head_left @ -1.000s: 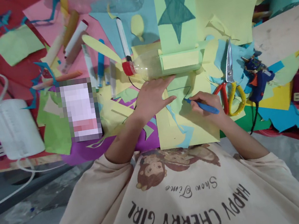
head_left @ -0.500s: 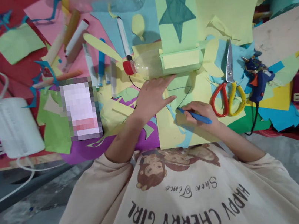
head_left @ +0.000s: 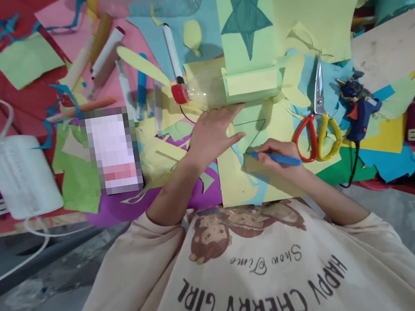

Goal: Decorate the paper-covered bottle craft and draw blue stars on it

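Blue pen (head_left: 281, 158), "HAPPY CHERRY GIRL" shirt (head_left: 266, 284)

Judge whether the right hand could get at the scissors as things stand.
Probably yes: the scissors lie close beside the right hand, with nothing standing between. Its grip is on a blue pen, though, which might need putting down first.

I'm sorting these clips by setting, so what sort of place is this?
Most likely a craft table, though little of the wider room shows. Cut coloured paper lies strewn about, scissors rest among it, and the right hand holds a blue pen.
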### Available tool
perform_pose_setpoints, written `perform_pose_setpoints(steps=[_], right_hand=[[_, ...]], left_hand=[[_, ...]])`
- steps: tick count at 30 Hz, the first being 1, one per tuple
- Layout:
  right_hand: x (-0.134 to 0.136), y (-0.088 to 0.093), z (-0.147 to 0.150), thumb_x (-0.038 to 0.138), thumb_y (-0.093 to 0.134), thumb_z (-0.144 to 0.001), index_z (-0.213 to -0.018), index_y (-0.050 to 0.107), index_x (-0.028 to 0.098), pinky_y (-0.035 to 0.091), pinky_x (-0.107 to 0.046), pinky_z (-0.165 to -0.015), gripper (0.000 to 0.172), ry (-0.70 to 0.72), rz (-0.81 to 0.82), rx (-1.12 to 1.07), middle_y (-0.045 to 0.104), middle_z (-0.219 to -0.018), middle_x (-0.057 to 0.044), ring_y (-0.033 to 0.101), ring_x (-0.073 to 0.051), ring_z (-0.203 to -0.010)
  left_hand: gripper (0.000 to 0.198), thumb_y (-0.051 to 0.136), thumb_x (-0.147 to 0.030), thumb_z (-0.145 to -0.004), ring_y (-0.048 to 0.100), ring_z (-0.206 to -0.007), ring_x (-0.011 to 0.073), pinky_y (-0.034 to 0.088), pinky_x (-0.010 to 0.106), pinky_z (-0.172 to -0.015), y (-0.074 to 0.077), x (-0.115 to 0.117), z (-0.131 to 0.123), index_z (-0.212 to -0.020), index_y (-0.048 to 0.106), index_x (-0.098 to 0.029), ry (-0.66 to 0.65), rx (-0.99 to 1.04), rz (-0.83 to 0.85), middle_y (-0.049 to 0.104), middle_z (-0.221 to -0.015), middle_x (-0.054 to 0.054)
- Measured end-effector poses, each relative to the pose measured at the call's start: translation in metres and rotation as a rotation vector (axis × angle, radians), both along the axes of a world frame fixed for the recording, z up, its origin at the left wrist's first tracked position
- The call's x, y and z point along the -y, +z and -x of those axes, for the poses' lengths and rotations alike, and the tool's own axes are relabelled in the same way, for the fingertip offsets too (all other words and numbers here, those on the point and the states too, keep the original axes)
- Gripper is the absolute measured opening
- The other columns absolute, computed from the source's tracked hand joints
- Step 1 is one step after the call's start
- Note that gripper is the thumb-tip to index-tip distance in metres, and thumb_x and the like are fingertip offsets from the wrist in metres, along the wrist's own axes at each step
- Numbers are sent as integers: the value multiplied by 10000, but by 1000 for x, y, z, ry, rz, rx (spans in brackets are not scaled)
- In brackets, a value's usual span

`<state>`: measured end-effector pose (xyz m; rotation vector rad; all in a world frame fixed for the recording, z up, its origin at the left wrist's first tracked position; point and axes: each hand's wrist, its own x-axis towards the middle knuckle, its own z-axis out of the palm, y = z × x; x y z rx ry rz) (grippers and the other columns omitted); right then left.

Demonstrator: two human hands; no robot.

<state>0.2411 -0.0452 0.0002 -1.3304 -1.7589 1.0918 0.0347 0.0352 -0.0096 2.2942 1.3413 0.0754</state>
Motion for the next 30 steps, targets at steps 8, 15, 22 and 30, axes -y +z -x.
perform_pose_setpoints(steps=[8, 15, 22, 30], right_hand=[[-41, 13, -15, 383, 699, -856, -854, 667, 223, 503, -275, -558, 164, -109, 63, -29, 700, -727, -11, 640, -150, -629], [-60, -6, -12, 371, 689, -899, -953, 687, 228, 564, -308, -665, 152, -68, 1, -67, 734, -861, -30, 686, -166, -739], [-61, -15, -8, 444, 687, -906, -967, 688, 256, 588, -337, -683, 198, -124, -56, -84, 726, -865, -23, 687, -175, -751], [-60, -16, -8, 438, 693, -910, -987, 696, 256, 594, -351, -713, 198, -141, -67, -94, 727, -910, -32, 683, -182, -780]], left_hand=[[675, 652, -484, -952, 655, -1132, 322, 457, 399, -954, 0, 0, 0, -1548, 478, -221, 10, 3, -2, 729, -1210, 111], [644, 653, -454, -953, 653, -1163, 325, 463, 411, -977, 2, 0, -1, -1530, 500, -214, 21, 8, 17, 720, -1263, 117], [654, 644, -431, -946, 644, -1176, 336, 463, 421, -983, 4, 0, -1, -1543, 482, -217, 19, 12, 40, 703, -1293, 120], [648, 620, -448, -948, 630, -1188, 331, 461, 424, -994, 2, 0, 0, -1541, 480, -227, 11, 38, 20, 697, -1302, 115]])
